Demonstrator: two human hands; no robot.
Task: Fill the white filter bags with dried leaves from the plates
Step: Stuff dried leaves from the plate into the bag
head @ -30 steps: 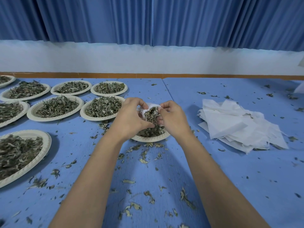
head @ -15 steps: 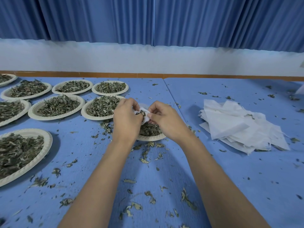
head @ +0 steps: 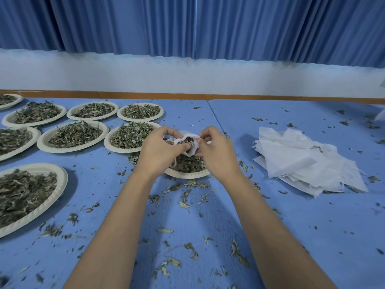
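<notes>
Both hands hold one white filter bag [head: 190,142] above a paper plate [head: 187,175] of dried leaves near the table's middle. My left hand [head: 159,152] grips the bag's left side, fingers curled round its rim. My right hand [head: 216,152] pinches the right edge of its mouth. The bag's mouth stands open and dried leaves show inside it. A drawstring hangs below my left hand. The lower part of the bag is hidden behind my fingers.
Several paper plates of dried leaves [head: 75,135] fill the table's left side, the nearest one [head: 60,184] large at the left edge. A heap of empty white filter bags [head: 302,163] lies to the right. Loose leaf bits litter the blue table [head: 291,215].
The bag has been lifted off the plate's leaves and its mouth is spread wider between my hands. The leaves now sit inside the bag rather than between my fingers.
</notes>
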